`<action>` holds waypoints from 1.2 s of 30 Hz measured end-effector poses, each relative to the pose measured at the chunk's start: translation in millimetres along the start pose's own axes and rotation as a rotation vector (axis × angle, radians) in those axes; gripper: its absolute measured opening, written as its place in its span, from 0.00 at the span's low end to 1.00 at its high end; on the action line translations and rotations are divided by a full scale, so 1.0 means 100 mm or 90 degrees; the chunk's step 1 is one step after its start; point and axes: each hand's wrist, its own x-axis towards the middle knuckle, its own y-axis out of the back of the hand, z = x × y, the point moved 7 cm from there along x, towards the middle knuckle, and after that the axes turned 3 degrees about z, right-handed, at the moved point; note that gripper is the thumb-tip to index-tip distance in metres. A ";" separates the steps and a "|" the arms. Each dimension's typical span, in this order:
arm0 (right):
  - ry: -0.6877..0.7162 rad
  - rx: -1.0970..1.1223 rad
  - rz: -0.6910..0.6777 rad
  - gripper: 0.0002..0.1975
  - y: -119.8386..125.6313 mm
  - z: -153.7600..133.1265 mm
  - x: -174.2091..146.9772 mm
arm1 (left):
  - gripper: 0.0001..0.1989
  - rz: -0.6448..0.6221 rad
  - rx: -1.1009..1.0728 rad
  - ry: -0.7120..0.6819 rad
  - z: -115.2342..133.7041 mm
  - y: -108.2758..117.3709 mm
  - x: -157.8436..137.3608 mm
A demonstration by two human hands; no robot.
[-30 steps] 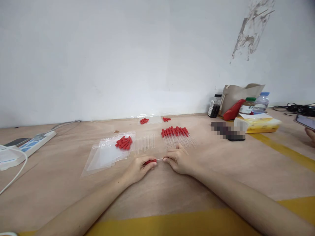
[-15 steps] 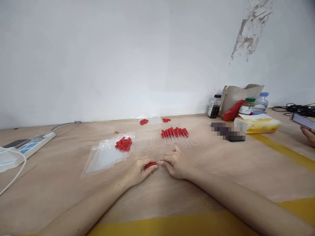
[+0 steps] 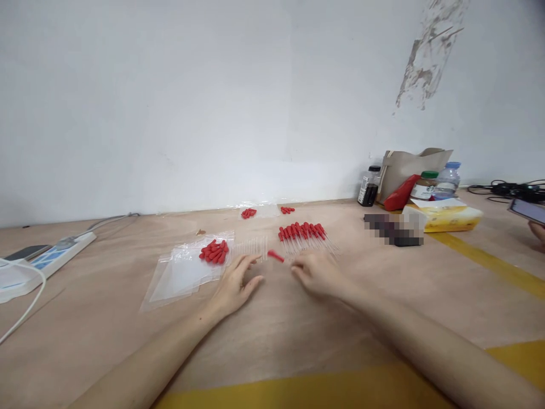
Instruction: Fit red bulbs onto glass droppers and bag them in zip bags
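Pinched in my right hand [image 3: 315,274] is a dropper; its red rubber bulb [image 3: 276,256] points left, and the thin tube near my fingertips is blurred. My left hand [image 3: 238,284] is open with thumb and fingers apart, holding nothing, just in front of a row of clear glass tubes [image 3: 251,246]. Behind my right hand lies a row of finished-looking droppers [image 3: 302,230] with red bulbs at the far end. Loose red rubber bulbs [image 3: 214,251] are heaped on clear plastic bags [image 3: 172,278] left of the tubes.
Two smaller groups of red bulbs [image 3: 249,213] lie by the wall. At left is a power strip [image 3: 55,258] with a phone and cable. At right stand a dark bottle [image 3: 368,187], a bag [image 3: 398,167], a jar [image 3: 424,186] and a yellow tissue pack [image 3: 451,218]. Another person's hand [image 3: 537,232] holds a phone.
My left hand has let go of the red bulb and opened, shifting slightly left. My right hand has moved right and away from me, carrying the dropper towards the row.
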 end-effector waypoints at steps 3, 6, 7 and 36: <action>-0.212 0.130 0.087 0.11 0.07 0.56 0.15 | 0.14 -0.049 0.002 0.053 -0.15 -0.09 -0.04; -0.335 0.108 0.164 0.12 0.11 0.97 0.28 | 0.10 -0.096 0.003 0.070 -0.22 -0.17 -0.04; -0.356 0.092 0.171 0.12 0.09 1.05 0.33 | 0.09 -0.104 0.002 0.073 -0.23 -0.18 -0.04; -0.375 -0.050 -0.029 0.17 -0.67 0.15 0.97 | 0.09 0.145 0.140 0.134 -0.46 0.40 0.09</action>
